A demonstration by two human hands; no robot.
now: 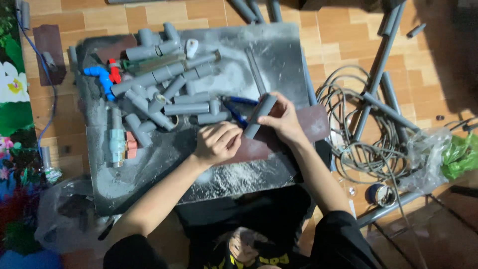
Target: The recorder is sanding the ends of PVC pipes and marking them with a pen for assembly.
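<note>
A short grey pipe (260,115) stands tilted over brown sandpaper (279,137), its upper part clasped in the right hand (281,118) whose grip is closed round it, its lower end at the curled left hand (217,143), on a dusty dark surface (239,174) over tiled floor (343,40).

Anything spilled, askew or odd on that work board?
Yes. White dust is spread across the dark board, thickest near its front edge. The grey pipe pieces lie in a jumbled heap. Right hand holds a short grey pipe; left hand is at its lower end.
</note>
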